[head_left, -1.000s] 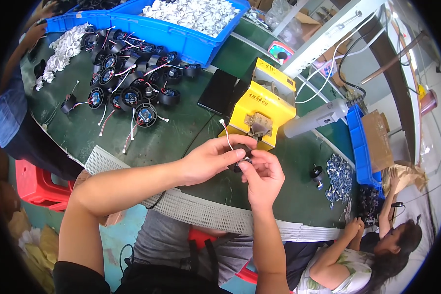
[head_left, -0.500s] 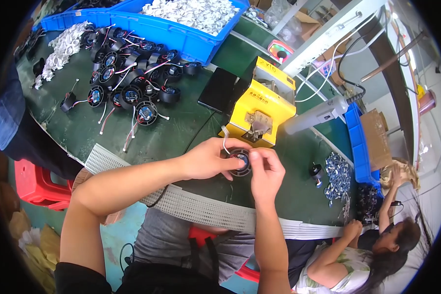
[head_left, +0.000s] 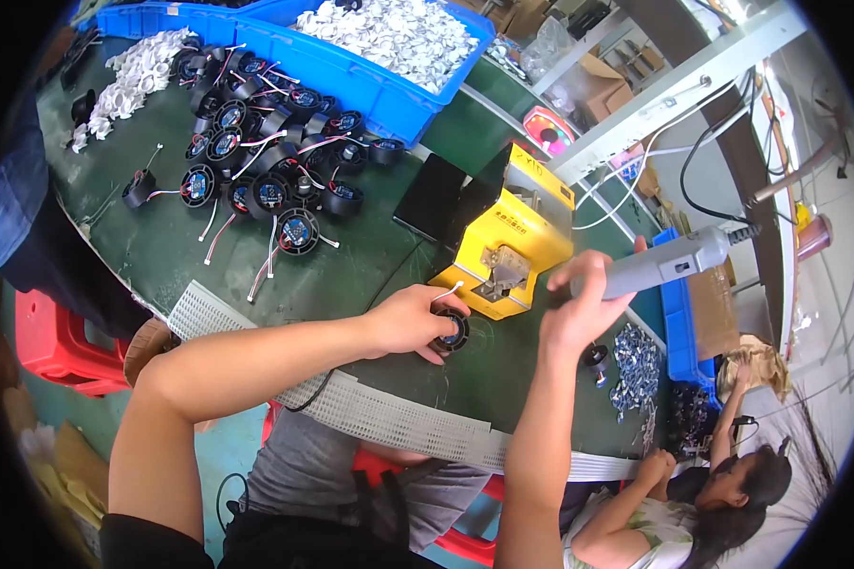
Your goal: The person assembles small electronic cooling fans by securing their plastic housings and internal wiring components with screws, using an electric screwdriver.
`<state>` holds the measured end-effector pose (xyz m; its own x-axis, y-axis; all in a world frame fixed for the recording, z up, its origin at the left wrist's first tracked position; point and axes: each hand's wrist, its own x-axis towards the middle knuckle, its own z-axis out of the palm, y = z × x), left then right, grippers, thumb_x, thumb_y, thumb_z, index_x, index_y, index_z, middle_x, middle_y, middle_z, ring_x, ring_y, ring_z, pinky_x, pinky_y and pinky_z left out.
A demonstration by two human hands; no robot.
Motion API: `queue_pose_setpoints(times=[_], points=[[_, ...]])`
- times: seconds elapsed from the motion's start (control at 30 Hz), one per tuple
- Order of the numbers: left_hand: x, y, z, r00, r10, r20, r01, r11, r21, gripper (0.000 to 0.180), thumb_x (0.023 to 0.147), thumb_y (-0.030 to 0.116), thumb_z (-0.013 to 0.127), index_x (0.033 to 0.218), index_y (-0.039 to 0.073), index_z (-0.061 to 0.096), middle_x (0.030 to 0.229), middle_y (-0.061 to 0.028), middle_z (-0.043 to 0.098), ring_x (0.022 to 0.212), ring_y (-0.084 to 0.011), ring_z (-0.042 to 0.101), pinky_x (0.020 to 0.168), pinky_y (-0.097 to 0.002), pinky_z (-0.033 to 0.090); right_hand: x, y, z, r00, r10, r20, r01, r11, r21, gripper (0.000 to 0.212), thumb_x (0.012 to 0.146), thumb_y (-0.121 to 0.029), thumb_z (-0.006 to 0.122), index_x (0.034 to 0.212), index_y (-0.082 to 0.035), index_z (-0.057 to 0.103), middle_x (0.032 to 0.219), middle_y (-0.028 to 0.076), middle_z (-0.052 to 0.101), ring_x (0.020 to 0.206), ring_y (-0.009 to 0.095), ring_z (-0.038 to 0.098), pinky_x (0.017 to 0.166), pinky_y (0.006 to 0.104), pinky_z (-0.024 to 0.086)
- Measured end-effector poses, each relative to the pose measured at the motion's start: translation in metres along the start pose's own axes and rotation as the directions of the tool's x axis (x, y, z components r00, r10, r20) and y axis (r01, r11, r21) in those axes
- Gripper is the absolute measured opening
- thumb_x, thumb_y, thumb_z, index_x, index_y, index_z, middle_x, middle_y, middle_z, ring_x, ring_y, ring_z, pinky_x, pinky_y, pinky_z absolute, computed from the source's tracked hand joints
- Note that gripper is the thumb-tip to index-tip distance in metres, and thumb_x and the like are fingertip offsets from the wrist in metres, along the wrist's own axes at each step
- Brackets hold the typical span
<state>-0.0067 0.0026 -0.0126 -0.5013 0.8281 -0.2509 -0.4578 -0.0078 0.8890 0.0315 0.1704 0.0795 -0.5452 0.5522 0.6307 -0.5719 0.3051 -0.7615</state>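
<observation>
My left hand (head_left: 410, 321) is closed around a small round black motor (head_left: 457, 334) with a circuit board and short wires, held low over the green bench. A white wire end sticks up beside my fingers. My right hand (head_left: 577, 318) grips a grey electric screwdriver (head_left: 669, 263), whose cable leaves from its far right end. The tip is hidden by my hand. Between and beyond my hands stands a yellow box-shaped machine (head_left: 512, 223) with a metal fitting on its front. My right hand is just right of it.
Several black motors with wires (head_left: 270, 192) are heaped at left, near white plastic parts (head_left: 138, 81). A blue bin (head_left: 389, 109) of white parts stands behind. Small blue parts (head_left: 636, 365) and one motor (head_left: 596, 357) lie at right. Another person (head_left: 626, 531) sits lower right.
My right hand has left the motor and moved right and up to the electric screwdriver, which it now grips. My left hand keeps the motor, slightly lower and to the left.
</observation>
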Motion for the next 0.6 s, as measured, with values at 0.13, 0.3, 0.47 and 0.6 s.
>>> queue_pose_setpoints(times=[0.13, 0.3, 0.47, 0.6], points=[[0.001, 0.002, -0.001, 0.997, -0.034, -0.065, 0.034, 0.999, -0.012, 0.031, 0.094, 0.005, 0.054, 0.124, -0.001, 0.051, 0.104, -0.0141, 0.058, 0.085, -0.0229, 0.066, 0.075, -0.0382, 0.062, -0.005, 0.006, 0.036, 0.999, -0.014, -0.031, 0.015, 0.999, 0.031, 0.055, 0.090, 0.000, 0.054, 0.137, 0.000, 0.025, 0.071, 0.007, 0.051, 0.045, 0.012, 0.047, 0.044, 0.0274, 0.043], [0.002, 0.003, 0.003, 0.994, -0.052, -0.092, 0.050, 0.999, -0.015, 0.030, 0.095, 0.006, 0.052, 0.125, -0.001, 0.050, 0.105, -0.0147, 0.059, 0.084, -0.0235, 0.067, 0.075, -0.0379, 0.062, -0.009, 0.028, 0.030, 0.997, -0.057, 0.051, 0.059, 0.998, -0.035, 0.043, 0.090, 0.002, 0.053, 0.127, 0.000, 0.031, 0.071, 0.006, 0.051, 0.046, 0.012, 0.048, 0.044, 0.0258, 0.043], [0.001, 0.001, 0.001, 0.992, -0.053, -0.111, 0.054, 0.999, 0.001, 0.030, 0.096, 0.006, 0.050, 0.125, -0.001, 0.050, 0.104, -0.0149, 0.059, 0.083, -0.0235, 0.067, 0.075, -0.0371, 0.062, -0.030, 0.012, 0.033, 0.999, 0.035, 0.028, -0.036, 0.999, 0.037, 0.049, 0.090, -0.003, 0.054, 0.132, -0.002, 0.029, 0.062, 0.007, 0.048, 0.045, 0.013, 0.045, 0.045, 0.0267, 0.040], [0.002, 0.003, 0.003, 0.994, -0.043, -0.103, 0.044, 0.999, 0.010, 0.029, 0.096, 0.006, 0.050, 0.125, -0.002, 0.052, 0.103, -0.0159, 0.060, 0.082, -0.0229, 0.066, 0.075, -0.0360, 0.062, -0.060, 0.004, 0.030, 0.995, 0.094, 0.027, -0.097, 0.984, 0.152, 0.058, 0.092, -0.006, 0.052, 0.142, -0.007, 0.023, 0.065, 0.004, 0.043, 0.047, 0.014, 0.045, 0.042, 0.0275, 0.040]])
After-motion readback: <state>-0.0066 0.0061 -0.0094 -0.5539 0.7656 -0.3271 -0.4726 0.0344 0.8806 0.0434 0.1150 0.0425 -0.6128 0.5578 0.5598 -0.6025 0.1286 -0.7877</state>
